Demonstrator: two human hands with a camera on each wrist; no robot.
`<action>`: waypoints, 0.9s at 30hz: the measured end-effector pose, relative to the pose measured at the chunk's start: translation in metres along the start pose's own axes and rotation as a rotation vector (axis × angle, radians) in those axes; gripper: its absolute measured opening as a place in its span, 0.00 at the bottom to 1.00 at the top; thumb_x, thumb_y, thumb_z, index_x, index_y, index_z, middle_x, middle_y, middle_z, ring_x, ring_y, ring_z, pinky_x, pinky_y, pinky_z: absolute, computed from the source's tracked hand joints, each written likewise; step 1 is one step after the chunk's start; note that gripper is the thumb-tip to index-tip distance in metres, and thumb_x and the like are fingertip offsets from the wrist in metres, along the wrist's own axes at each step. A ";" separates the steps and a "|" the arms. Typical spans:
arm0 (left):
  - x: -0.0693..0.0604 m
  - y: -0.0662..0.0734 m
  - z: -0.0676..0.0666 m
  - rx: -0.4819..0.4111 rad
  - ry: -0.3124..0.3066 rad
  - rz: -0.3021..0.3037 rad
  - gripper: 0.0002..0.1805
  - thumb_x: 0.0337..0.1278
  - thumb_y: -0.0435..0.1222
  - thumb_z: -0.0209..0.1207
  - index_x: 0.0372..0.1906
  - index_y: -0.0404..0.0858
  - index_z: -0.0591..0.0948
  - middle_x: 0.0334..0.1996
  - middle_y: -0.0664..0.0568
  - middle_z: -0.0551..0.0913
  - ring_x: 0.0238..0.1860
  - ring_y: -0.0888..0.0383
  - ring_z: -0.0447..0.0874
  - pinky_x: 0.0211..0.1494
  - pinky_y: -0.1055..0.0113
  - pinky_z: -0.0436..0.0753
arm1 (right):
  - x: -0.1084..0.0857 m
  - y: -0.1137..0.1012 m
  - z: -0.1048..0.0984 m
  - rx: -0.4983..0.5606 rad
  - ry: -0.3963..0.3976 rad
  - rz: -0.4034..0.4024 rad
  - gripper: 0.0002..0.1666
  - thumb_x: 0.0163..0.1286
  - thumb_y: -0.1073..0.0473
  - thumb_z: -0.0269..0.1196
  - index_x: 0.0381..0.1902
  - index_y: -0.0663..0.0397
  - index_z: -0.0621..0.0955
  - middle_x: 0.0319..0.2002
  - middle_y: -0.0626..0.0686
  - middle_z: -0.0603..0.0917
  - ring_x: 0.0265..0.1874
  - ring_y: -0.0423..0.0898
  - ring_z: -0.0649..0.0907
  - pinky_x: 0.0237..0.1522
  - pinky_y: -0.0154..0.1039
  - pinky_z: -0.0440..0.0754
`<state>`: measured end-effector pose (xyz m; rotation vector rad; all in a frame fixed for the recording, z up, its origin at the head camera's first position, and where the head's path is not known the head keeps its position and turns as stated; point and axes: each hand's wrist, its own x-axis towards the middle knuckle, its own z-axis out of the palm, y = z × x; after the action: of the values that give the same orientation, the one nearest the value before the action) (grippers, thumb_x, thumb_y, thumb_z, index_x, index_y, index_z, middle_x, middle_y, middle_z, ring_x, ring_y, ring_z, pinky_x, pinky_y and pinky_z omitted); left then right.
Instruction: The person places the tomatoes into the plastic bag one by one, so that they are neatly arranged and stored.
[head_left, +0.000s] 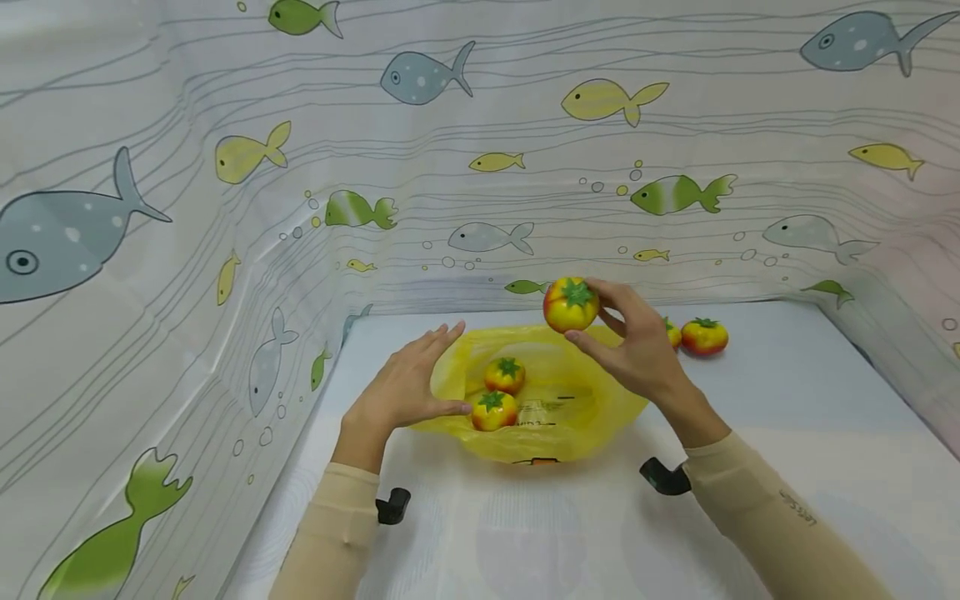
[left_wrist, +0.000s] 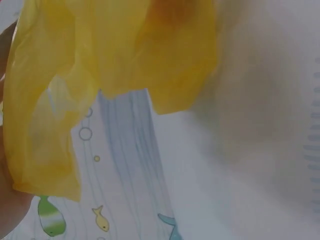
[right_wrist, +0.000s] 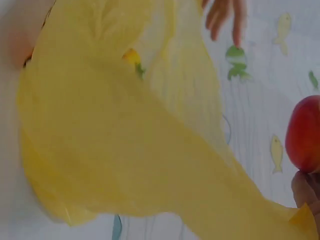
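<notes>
My right hand [head_left: 628, 337] pinches a red-and-yellow toy tomato [head_left: 572, 305] with a green star-shaped top, above the right rim of a yellow plastic bag [head_left: 577, 446]. In the right wrist view, the held tomato [right_wrist: 306, 135] shows its red side, and part of the bag [right_wrist: 125, 150] reaches the fingers. At the bag's left rim, my left hand [head_left: 405, 379] has its fingers extended and spread, the thumb over the opening. Two similar tomatoes [head_left: 505, 376] lie in the open bag. The left wrist view shows the bag [left_wrist: 50, 100] covering much of that hand.
Beyond my right hand on the white table [head_left: 787, 392], another tomato [head_left: 705, 337] stands next to one partly hidden [head_left: 672, 333]. A fish-printed curtain [head_left: 487, 192] rises behind and on both sides. Small black pieces [head_left: 665, 477] show at both wrists.
</notes>
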<state>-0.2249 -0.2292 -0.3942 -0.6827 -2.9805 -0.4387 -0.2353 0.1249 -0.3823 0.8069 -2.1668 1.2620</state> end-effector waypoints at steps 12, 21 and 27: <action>0.002 0.000 0.003 0.011 -0.007 -0.007 0.66 0.40 0.66 0.75 0.83 0.63 0.48 0.81 0.48 0.58 0.78 0.39 0.61 0.73 0.33 0.66 | -0.019 -0.022 0.035 -0.212 -0.288 -0.149 0.43 0.65 0.56 0.74 0.73 0.59 0.69 0.70 0.59 0.73 0.66 0.57 0.78 0.64 0.53 0.80; 0.008 0.004 0.002 0.024 -0.012 0.011 0.66 0.40 0.66 0.75 0.83 0.63 0.48 0.81 0.48 0.58 0.78 0.39 0.61 0.74 0.34 0.65 | -0.041 -0.003 0.051 -0.222 -0.461 0.033 0.40 0.69 0.52 0.71 0.72 0.56 0.68 0.65 0.56 0.75 0.62 0.52 0.79 0.65 0.52 0.79; 0.006 0.002 0.004 0.026 -0.019 -0.003 0.66 0.40 0.65 0.76 0.83 0.62 0.49 0.81 0.47 0.59 0.78 0.39 0.61 0.75 0.35 0.65 | -0.057 0.007 0.067 -0.239 -0.569 0.156 0.38 0.70 0.51 0.70 0.72 0.56 0.68 0.64 0.56 0.75 0.61 0.51 0.79 0.64 0.50 0.80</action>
<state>-0.2292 -0.2241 -0.3968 -0.6841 -2.9997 -0.3949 -0.2094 0.0815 -0.4548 0.9989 -2.8117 0.8818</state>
